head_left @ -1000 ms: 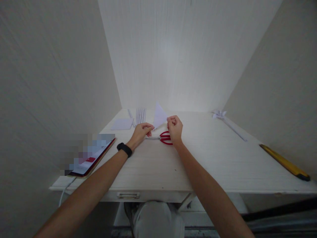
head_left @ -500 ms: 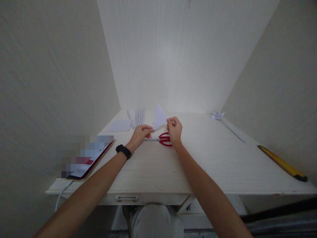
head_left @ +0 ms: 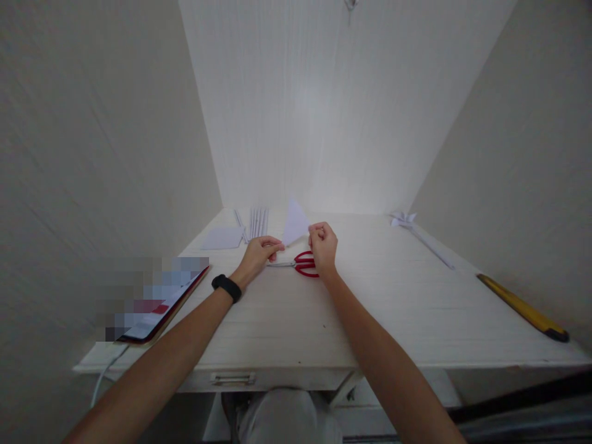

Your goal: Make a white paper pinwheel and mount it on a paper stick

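A white paper triangle (head_left: 295, 223) is held up between my two hands, its tip pointing away from me. My left hand (head_left: 264, 248) pinches its lower left corner between thumb and fingers. On the other side, my right hand (head_left: 324, 242) is closed on its right corner. Beneath the paper lies a pair of scissors (head_left: 304, 263) with red handles; the blades point left and part of the handles is hidden behind my right hand. A dark band (head_left: 227, 288) circles my left wrist.
Flat white paper (head_left: 222, 237) and several thin paper strips (head_left: 258, 222) lie at the back left. A paper pinwheel (head_left: 404, 219) on a stick rests at the back right. A yellow cutter knife (head_left: 522, 308) lies far right, a tablet-like device (head_left: 157, 330) with a cable at left.
The view has tilted slightly, so everything sits a little lower and further left. Both hands keep hold of the paper triangle in nearly the same pose.
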`<state>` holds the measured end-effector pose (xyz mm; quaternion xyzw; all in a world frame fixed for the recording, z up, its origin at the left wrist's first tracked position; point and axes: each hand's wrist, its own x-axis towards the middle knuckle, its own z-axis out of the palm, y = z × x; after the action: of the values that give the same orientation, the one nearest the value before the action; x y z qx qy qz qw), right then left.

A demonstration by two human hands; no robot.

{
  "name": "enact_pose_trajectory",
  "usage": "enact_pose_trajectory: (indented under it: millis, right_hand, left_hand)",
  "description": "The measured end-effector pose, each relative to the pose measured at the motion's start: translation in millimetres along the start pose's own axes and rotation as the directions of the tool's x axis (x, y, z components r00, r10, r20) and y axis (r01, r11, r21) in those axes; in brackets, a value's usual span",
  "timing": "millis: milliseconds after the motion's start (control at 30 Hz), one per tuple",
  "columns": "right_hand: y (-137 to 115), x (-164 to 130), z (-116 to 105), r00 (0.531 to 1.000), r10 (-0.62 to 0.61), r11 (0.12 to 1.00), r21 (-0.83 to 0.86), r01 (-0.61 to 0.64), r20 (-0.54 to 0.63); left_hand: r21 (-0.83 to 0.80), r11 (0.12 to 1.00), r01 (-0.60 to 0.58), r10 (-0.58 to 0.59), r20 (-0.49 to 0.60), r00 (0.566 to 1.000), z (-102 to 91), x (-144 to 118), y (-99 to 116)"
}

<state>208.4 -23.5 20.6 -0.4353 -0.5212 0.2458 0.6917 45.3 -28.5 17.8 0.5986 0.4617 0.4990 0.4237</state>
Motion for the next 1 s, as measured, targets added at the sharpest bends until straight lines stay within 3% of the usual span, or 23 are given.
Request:
enact_pose_trajectory:
  millis: [233, 500, 767, 1000]
  right_hand:
    - [-1.9, -0.9, -0.9, 1.0, 0.015, 1.0, 0.01, -0.015, -0.006]
    - [-3.4, -1.2, -0.5, 0.999, 0.031, 0.998, 0.049, -0.031, 0.01]
    - [-2.3, 1.7, 1.4, 0.959, 0.143, 0.904, 0.363, -0.227, 0.245]
    - [-2.2, 2.1, 0.5, 0.92, 0.167, 0.795, 0.503, -0.339, 0.356]
  left_hand:
    - [-0.037, 0.999, 0.006, -0.003, 0.056, 0.998, -0.8, 2.6, -5.9]
    - [0.012, 0.999, -0.031, 0.03, 0.038, 0.999, -2.7, 1.7, -4.7]
    - [0.013, 1.0, -0.006, 0.006, -0.004, 1.0, -3.0, -0.6, -1.7]
    - [-0.121, 0.993, 0.005, -0.012, -0.053, 0.999, -2.8, 2.4, -3.7]
